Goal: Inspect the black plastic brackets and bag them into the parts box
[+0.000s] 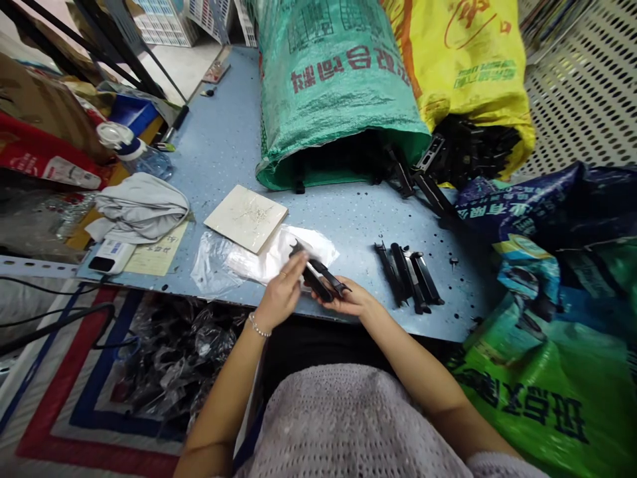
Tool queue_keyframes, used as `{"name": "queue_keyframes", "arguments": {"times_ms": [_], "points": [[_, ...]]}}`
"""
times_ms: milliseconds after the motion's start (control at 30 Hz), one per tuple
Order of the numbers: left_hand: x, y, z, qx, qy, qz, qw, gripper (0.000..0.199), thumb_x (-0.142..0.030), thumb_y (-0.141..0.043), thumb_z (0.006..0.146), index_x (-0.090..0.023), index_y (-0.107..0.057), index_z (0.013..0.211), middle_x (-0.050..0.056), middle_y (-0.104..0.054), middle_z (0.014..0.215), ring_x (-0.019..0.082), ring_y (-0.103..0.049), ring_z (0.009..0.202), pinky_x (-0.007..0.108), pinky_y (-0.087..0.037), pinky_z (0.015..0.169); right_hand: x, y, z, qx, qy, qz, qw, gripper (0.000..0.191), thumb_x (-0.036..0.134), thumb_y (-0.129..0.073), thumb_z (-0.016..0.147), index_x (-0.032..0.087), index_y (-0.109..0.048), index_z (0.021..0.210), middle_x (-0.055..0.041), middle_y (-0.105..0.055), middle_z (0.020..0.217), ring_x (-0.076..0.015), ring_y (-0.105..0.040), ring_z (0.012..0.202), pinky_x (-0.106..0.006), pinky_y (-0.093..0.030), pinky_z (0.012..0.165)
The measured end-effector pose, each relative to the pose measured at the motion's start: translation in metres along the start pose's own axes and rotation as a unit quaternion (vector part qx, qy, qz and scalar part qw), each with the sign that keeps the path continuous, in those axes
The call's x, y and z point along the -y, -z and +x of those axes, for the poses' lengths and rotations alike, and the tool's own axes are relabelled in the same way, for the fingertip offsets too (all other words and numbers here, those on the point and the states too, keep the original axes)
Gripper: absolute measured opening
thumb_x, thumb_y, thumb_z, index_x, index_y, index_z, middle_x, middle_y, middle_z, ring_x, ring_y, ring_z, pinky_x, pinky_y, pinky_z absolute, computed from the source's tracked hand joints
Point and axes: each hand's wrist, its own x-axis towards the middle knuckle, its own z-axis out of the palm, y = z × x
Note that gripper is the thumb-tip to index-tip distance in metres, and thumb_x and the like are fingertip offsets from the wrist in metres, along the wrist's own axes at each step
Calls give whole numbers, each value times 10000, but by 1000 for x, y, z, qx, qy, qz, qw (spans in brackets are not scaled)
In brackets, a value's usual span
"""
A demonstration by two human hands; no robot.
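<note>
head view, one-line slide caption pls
Left hand and right hand hold black parts at a blue worktop, facing an open green sack, similar pieces lying to the right.

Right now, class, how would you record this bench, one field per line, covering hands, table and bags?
Left hand: closed on black pieces; bracelet at wrist
Right hand: holding the same pieces
Held count: cannot tell exactly
Table: blue, speckled
Right of hands: black strips lying side by side
Beyond left hand: pale board, clear plastic
Bags: green bag, mouth open toward the person; yellow bag, black parts showing
</note>
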Motion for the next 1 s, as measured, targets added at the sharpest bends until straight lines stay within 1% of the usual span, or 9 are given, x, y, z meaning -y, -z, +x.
{"name": "queue_keyframes", "arguments": {"times_ms": [67,167,233,367,433,600,767,867,1000], "points": [[-14,-3,-11,45,-29,-17,998,731,-9,-348,909,-265,-181,1574,108,-325,1593,217,-323,1475,453,-361,1197,-1,-10,9,-49,70,-78,993,284,364,-757,761,124,-658,876,-47,-697,788,-155,-657,705,-269,-552,673],[-32,10,-32,71,-10,-17,997,687,-20,-391,900,-255,-294,1538,127,-431,1509,225,-432,1403,439,-429,1149,-4,-26,1,-113,186,-270,938,227,356,-702,824,153,-684,923,-26,-694,848,-186,-649,836,-319,-533,795],[-46,34,-51,63,10,-2,998,592,-33,-433,895,-286,-467,1429,97,-566,1357,212,-549,1277,413,-487,1088,-8,-35,-16,-60,184,-337,921,235,332,-685,843,177,-701,1019,-28,-710,948,-206,-649,953,-357,-512,897],[-71,74,-88,78,76,15,994,431,-126,-586,850,-302,-601,1243,75,-649,1163,228,-625,1093,405,-541,983,-25,-49,-41,81,105,-282,950,418,326,-719,822,223,-662,1223,-50,-720,1107,-198,-668,1038,-402,-500,981],[-75,64,-99,97,104,9,990,381,-192,-657,818,-282,-622,1186,78,-655,1119,240,-634,1040,405,-562,933,-37,-54,-38,64,112,-280,951,375,313,-718,818,218,-686,1179,-62,-726,1112,-199,-678,1031,-407,-510,976],[-60,-14,-114,73,210,-76,972,356,-172,-660,808,-240,-589,1151,71,-607,1119,168,-632,870,326,-585,794,-64,-45,-9,-51,134,-357,923,223,225,-603,872,193,-713,1064,-72,-730,1095,-206,-675,1026,-403,-514,964],[-57,-35,-137,118,234,-129,956,296,-212,-674,814,-250,-581,1093,49,-580,1064,180,-594,917,328,-550,810,-79,-23,-18,21,69,-370,926,280,214,-504,918,172,-670,1140,-76,-725,1091,-188,-699,932,-365,-560,857],[-58,-29,-152,120,264,-147,946,228,-193,-633,838,-250,-592,1055,34,-577,1010,162,-581,860,306,-534,766,-82,-11,-38,18,88,-525,846,342,201,-500,925,188,-654,1230,-96,-684,1236,-228,-637,1147,-408,-480,1023],[-54,-26,-166,95,301,-148,937,208,-174,-619,830,-238,-607,1027,35,-578,999,156,-582,833,301,-527,749,-91,7,-55,-39,79,-669,738,591,176,-554,890,195,-456,1472,-155,-434,1527,-301,-420,1402,-487,-335,1150]]}}
